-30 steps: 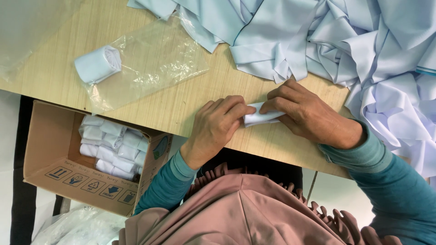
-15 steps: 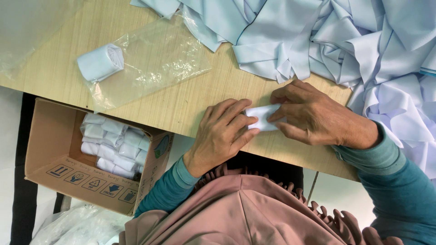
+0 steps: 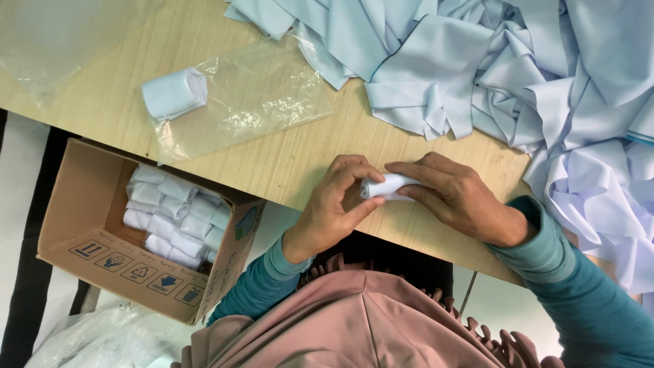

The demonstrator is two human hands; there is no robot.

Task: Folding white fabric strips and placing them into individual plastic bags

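Left hand [image 3: 332, 208] and right hand [image 3: 453, 194] both in closed grip on small rolled pale-blue cloth [image 3: 387, 186], held between them (fingertips pinching each end) just above wooden tabletop [image 3: 286, 160], near its front edge

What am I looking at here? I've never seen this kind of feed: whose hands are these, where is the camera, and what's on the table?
There is no machine: these are a person's two bare hands, filmed by a camera on their head looking down. The left hand and right hand together pinch a small pale cloth roll near the edge of a wooden table. Farther back on the table lies a finished roll at the mouth of a clear plastic bag, and a heap of light blue cloth fills the far right. Beside the table, lower down, an open cardboard box holds many more rolls.
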